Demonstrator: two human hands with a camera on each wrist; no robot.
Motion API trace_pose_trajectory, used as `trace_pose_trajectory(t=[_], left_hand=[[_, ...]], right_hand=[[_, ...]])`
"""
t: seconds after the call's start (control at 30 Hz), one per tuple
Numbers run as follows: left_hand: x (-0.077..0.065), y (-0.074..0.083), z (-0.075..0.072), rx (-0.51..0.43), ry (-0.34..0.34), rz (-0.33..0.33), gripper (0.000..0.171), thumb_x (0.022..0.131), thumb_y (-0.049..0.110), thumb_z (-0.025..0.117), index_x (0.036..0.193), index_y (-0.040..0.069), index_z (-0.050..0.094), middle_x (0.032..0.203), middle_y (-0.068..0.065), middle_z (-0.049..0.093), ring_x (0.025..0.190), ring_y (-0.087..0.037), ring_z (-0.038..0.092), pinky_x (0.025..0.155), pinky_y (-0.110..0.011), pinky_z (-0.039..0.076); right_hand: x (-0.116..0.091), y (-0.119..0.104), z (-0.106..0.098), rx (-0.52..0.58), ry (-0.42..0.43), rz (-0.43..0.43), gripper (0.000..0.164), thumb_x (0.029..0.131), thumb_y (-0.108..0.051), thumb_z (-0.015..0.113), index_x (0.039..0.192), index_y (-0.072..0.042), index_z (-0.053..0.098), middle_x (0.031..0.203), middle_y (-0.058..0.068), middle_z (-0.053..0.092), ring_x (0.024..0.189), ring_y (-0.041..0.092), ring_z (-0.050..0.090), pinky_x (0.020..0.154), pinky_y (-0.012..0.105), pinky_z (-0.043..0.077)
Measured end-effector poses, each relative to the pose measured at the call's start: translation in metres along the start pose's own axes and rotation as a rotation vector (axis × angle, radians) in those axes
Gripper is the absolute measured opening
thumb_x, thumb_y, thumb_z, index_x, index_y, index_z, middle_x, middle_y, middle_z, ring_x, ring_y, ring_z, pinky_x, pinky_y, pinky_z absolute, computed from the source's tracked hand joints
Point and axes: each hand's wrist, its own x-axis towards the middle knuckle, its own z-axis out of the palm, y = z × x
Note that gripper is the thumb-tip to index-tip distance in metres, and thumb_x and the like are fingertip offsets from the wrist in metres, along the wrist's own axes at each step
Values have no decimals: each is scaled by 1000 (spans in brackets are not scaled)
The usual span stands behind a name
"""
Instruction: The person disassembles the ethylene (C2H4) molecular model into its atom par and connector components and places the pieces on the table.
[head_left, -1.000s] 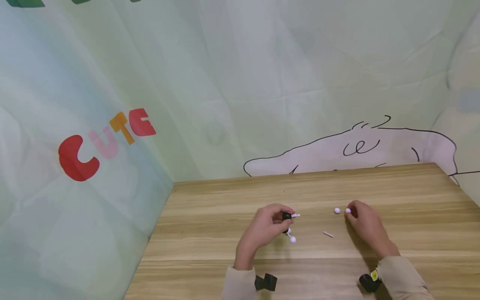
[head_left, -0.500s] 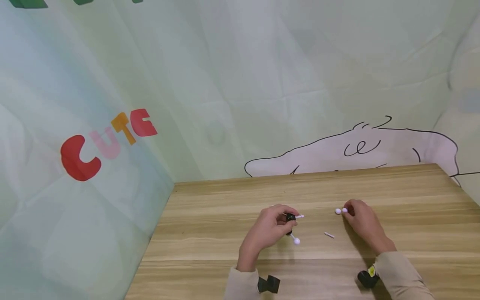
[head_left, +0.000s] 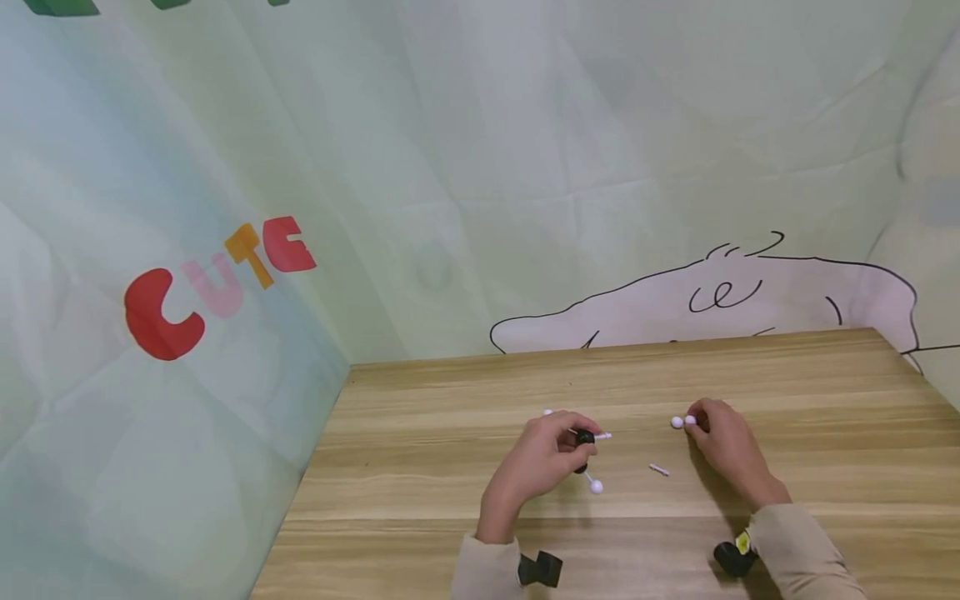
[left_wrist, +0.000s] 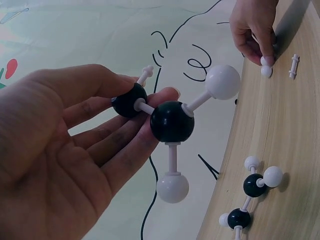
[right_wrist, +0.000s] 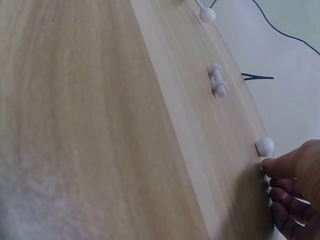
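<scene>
A ball-and-stick molecular model (left_wrist: 172,121) is in my left hand (head_left: 536,458), its upper black ball pinched between thumb and fingers. Two white balls branch from its lower black ball, and a bare white connector (left_wrist: 146,74) sticks out of the upper one. My right hand (head_left: 727,446) is down at the table, thumb and fingertips pinching a small white ball (head_left: 690,420). Right beside that ball sits a second white ball (head_left: 677,422). The right wrist view shows this second ball (right_wrist: 265,146) by the thumb tip, while the pinched one is hidden by the fingers.
A loose white connector (head_left: 659,470) lies on the wooden table (head_left: 420,450) between the hands. Another model of black and white balls (left_wrist: 255,185) lies on the table; the left hand mostly hides it in the head view. A printed curtain (head_left: 450,208) hangs behind the table.
My right hand has shifted slightly left, bringing its white ball up beside the other one. The left hand has drifted a little right with the model, whose lower white ball now hangs farther out.
</scene>
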Motion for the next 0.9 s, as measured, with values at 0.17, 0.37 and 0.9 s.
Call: trace_pose_trajectory(t=[0.17, 0.37, 0.9], left_hand=[[0, 1, 0, 11, -1, -1, 17, 88, 6, 65, 105, 9, 69, 96, -4, 68, 76, 0, 60, 67, -15, 50], [0, 2, 0, 22, -6, 1, 17, 89, 7, 65, 105, 10, 69, 97, -6, 69, 76, 1, 60, 67, -15, 50], [-1, 2, 0, 19, -9, -8, 20, 90, 7, 64, 110, 9, 65, 100, -5, 68, 82, -2, 63, 70, -15, 51]], right_hand=[[0, 0, 0, 4, -9, 9, 12, 88, -4, 64, 97, 4, 61, 90, 18, 60, 82, 28, 55, 72, 45, 46], [-1, -1, -1, 12, -17, 24, 15, 87, -3, 65, 98, 5, 60, 90, 18, 60, 82, 28, 56, 71, 45, 47], [-3, 0, -1, 53, -26, 32, 18, 87, -1, 64, 102, 8, 57, 94, 22, 61, 86, 32, 59, 75, 48, 49]])
